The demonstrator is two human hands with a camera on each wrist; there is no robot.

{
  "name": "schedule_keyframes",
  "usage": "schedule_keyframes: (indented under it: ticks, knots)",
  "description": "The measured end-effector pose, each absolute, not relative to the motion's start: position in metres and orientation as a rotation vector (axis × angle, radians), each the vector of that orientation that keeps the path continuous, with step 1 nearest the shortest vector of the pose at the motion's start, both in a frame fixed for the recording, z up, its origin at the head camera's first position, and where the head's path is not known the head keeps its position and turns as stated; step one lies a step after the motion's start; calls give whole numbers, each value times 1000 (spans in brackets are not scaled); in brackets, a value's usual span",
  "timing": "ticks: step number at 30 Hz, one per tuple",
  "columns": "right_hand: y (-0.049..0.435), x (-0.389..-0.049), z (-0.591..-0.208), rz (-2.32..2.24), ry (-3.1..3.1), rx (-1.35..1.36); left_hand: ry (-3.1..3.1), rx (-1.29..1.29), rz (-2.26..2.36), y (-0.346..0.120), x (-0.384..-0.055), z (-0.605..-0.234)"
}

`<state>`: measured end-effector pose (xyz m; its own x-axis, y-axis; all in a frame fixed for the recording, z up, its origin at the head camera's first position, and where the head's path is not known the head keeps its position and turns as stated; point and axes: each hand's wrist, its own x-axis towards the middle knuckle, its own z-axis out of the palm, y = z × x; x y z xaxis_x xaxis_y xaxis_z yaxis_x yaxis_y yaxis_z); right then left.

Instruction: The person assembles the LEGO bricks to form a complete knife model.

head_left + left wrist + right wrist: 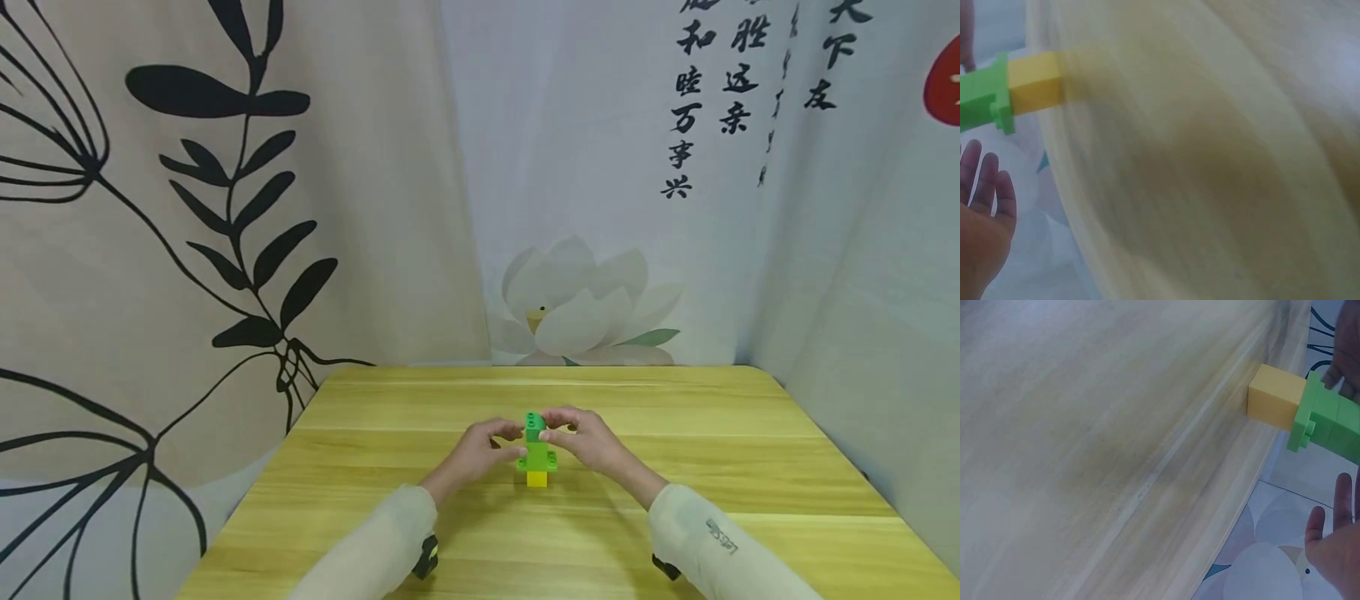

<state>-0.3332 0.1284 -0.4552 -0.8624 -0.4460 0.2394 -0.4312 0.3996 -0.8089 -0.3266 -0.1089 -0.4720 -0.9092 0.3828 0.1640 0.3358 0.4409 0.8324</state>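
A small tower of toy building blocks [537, 457] stands upright on the wooden table. Its base is a yellow block [1035, 82]; over that comes a wider light green piece [1304, 412] with studs jutting out at both sides. Light green blocks rise from there to a darker green block [533, 427] at the top. My right hand [588, 439] holds this top block at its right side, thumb in front and index finger behind. On the other side my left hand [477, 452] is beside the tower, thumb and fingers apart, fingertips close to the blocks.
The light wooden table [360, 483] extends around the tower to its far edge. Behind it hangs a pale curtain [390, 208] with black plant prints, a lotus and dark characters. Dark wrist devices [426, 557] show under both sleeves.
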Motion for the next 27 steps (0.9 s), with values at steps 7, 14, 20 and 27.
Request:
schedule_keyframes:
  ticks: [7,14,20,27]
  knots:
    - [127,-334,-455,-1502,2616,-805,2651,623,1456,-118,-328,-486]
    - [127,-334,-455,-1501,2618,-799,2608,618,1446,-120,-330,-496]
    - [127,-336,-455,-1505,2622,-804,2565,585,1465,-116,-330,-501]
    - [126,-335,-456,-1531,2628,-753,2590,591,1464,-111,-330,-505]
